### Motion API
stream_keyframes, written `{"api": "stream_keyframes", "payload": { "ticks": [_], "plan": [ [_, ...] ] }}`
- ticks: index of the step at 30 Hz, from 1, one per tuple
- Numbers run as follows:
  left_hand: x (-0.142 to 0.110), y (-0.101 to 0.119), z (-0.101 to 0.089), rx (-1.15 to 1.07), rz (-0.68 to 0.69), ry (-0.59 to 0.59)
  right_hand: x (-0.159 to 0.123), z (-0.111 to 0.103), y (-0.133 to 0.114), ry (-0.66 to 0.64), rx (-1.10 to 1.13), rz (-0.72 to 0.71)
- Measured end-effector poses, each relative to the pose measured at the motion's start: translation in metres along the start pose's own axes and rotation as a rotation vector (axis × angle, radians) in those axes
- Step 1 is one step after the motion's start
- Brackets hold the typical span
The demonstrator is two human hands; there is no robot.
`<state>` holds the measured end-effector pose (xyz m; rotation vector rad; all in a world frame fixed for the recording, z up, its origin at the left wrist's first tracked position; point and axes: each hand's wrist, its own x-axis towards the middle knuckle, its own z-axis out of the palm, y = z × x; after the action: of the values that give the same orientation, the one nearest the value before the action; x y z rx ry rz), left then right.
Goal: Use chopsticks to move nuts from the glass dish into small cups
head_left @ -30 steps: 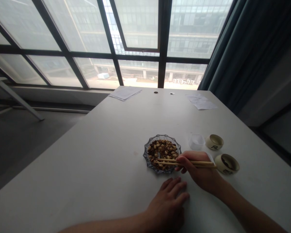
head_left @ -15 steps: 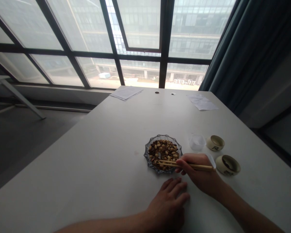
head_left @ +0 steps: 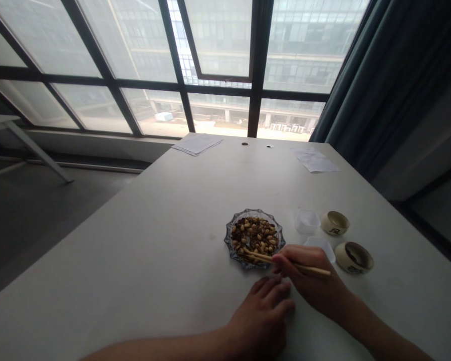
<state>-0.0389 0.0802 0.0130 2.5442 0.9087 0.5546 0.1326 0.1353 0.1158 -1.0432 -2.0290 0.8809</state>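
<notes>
Okay, right-hand fingers (head_left: 285, 261) gripped the chopsticks (head_left: 310, 269), tips swung in over the edge of the glass dish (head_left: 233, 249) (left hand (head_left: 261, 321) lay open).

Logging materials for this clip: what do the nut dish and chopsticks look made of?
The dish looks like clear cut glass: light glints off its ridged, scalloped rim. The chopsticks look like bare pale wood or bamboo, matte with no lacquer sheen; the view cannot separate those.
</notes>
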Motion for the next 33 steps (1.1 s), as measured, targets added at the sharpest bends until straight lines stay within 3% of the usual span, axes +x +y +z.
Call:
{"api": "stream_keyframes", "payload": {
  "ticks": [3, 6, 8, 12, 14, 18, 21, 25, 29, 33],
  "plan": [
    [0.0, 0.0, 0.0, 0.007, -0.008, -0.021, 0.0, -0.003, -0.004, 0.029, -0.018, -0.008],
    [-0.002, 0.001, 0.0, 0.015, -0.026, -0.056, -0.004, -0.02, -0.017, 0.105, -0.07, -0.054],
    [-0.003, 0.0, 0.0, 0.016, -0.039, -0.069, -0.011, -0.042, -0.029, 0.232, -0.149, -0.062],
    [-0.003, 0.001, 0.0, 0.0, -0.052, -0.084, -0.037, -0.105, -0.044, 0.619, -0.427, 0.164],
    [-0.001, 0.003, -0.001, -0.003, -0.062, -0.099, -0.052, -0.137, -0.042, 0.738, -0.571, 0.217],
    [0.002, 0.004, -0.001, 0.021, -0.061, -0.101, -0.064, -0.178, -0.024, 0.645, -0.533, 0.426],
    [0.003, 0.003, 0.002, 0.036, -0.046, -0.08, -0.053, -0.183, -0.001, 0.52, -0.376, 0.6],
    [0.004, 0.002, 0.003, 0.045, -0.04, -0.069, -0.031, -0.177, 0.026, 0.399, -0.202, 0.604],
    [0.003, 0.002, 0.002, 0.038, -0.04, -0.081, -0.028, -0.178, 0.023, 0.437, -0.191, 0.596],
    [0.003, 0.004, 0.0, 0.031, -0.057, -0.097, -0.038, -0.172, -0.005, 0.631, -0.312, 0.534]
  ]
}}
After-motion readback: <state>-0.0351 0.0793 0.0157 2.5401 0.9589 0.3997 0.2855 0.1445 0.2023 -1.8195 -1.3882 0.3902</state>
